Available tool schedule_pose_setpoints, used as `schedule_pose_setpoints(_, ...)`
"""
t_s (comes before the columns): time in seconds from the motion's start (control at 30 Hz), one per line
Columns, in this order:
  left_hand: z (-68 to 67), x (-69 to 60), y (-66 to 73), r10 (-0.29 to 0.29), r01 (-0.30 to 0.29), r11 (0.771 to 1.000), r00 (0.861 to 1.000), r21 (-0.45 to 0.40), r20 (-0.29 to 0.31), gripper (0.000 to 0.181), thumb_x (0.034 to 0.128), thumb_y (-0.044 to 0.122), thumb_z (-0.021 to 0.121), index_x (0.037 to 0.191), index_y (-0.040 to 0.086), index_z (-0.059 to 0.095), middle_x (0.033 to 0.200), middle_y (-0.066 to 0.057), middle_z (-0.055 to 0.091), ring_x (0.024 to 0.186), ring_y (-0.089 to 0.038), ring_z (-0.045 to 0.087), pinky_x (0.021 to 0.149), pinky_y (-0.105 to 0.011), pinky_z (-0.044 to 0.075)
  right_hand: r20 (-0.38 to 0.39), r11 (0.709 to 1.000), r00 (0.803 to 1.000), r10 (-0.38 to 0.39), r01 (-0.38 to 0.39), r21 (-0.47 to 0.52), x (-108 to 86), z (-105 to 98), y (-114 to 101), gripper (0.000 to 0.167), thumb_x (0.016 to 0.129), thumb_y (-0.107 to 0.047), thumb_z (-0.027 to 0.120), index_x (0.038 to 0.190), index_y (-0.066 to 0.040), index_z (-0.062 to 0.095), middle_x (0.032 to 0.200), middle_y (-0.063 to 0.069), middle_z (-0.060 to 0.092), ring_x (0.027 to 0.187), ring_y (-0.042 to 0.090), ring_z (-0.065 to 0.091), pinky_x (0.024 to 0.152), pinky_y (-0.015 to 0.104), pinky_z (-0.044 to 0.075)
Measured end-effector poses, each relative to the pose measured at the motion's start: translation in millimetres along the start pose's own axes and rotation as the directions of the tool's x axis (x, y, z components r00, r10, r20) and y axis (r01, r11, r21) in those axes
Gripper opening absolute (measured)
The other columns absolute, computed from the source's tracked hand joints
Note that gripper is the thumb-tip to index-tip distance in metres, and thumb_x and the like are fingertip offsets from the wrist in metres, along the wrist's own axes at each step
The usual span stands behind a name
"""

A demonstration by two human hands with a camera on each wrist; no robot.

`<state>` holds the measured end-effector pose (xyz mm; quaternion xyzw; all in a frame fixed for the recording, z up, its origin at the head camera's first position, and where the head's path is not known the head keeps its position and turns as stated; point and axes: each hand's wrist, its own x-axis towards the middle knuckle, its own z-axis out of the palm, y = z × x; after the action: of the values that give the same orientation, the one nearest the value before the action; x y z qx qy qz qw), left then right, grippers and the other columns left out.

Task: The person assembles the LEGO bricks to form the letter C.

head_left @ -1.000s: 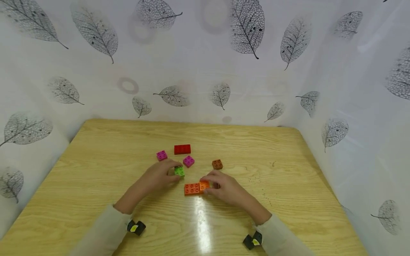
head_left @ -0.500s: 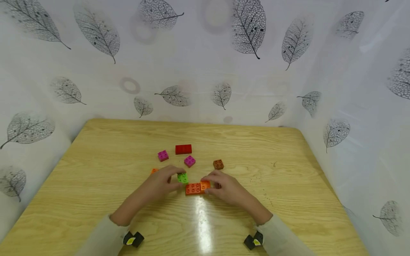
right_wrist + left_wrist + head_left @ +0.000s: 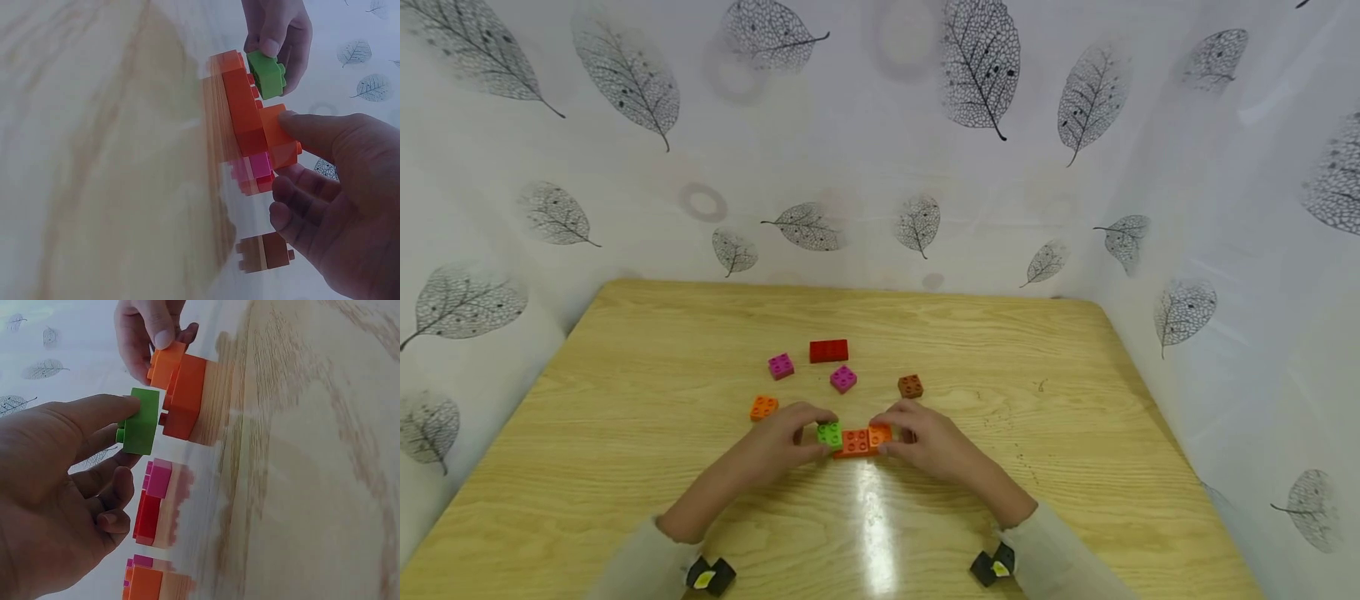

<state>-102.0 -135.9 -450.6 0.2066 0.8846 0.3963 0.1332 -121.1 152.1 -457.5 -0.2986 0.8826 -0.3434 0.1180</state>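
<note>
Table [image 3: 1075, 400] — wood-grain top. Left hand [image 3: 775, 439] pinches the green brick by opposite sides; right hand [image 3: 931, 437] pinches the seated orange brick. Long orange-red brick [image 3: 855, 444] lies studs-up between the hands, seated orange brick [image 3: 878, 435] on its right end. Green brick [image 3: 830, 435] is just above the left end — slight gap in the left wrist view. Red brick [image 3: 828, 351] lies farther off. Handling, estimated: light, stiff plastic, smooth, hardly fragile; best gripped by the side walls, studs and underside free.
</note>
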Motion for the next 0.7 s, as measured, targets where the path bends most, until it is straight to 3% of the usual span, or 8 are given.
schedule_pose_setpoints(0.33,3.7,-0.6,-0.2,0.003,-0.003,1.0,1.0,0.02,0.013,0.04,0.0942,0.032,0.072,0.132,0.02,0.065,0.11,0.009,0.063,0.075,-0.01,0.048,0.063,-0.025,0.045,0.003,1.0,1.0,0.006,-0.006,-0.011,0.0,0.6,0.7,0.034,0.096,-0.034,0.07,0.13,-0.028,0.067,0.124,-0.011,0.06,0.081,0.005,0.055,0.068,0.024,0.05)
schedule_pose_setpoints(0.57,4.7,-1.5,0.5,0.011,-0.012,1.0,1.0,0.021,0.012,0.04,0.0948,0.033,0.071,0.133,0.022,0.065,0.115,0.008,0.063,0.075,-0.009,0.048,0.063,-0.025,0.045,0.004,1.0,1.0,0.009,-0.009,-0.02,-0.1,1.0,0.3,0.035,0.097,-0.034,0.069,0.131,-0.028,0.067,0.125,-0.011,0.06,0.087,0.005,0.058,0.074,0.024,0.051)
schedule_pose_setpoints(0.7,5.8,-1.3,1.6,0.013,-0.013,0.999,1.0,0.029,-0.003,0.04,0.0948,0.034,0.071,0.132,0.021,0.066,0.116,0.008,0.063,0.076,-0.009,0.048,0.063,-0.025,0.044,0.002,1.0,1.0,0.014,-0.014,-0.019,0.0,0.9,0.1,0.035,0.097,-0.034,0.069,0.131,-0.029,0.067,0.125,-0.011,0.06,0.084,0.005,0.058,0.072,0.025,0.051)
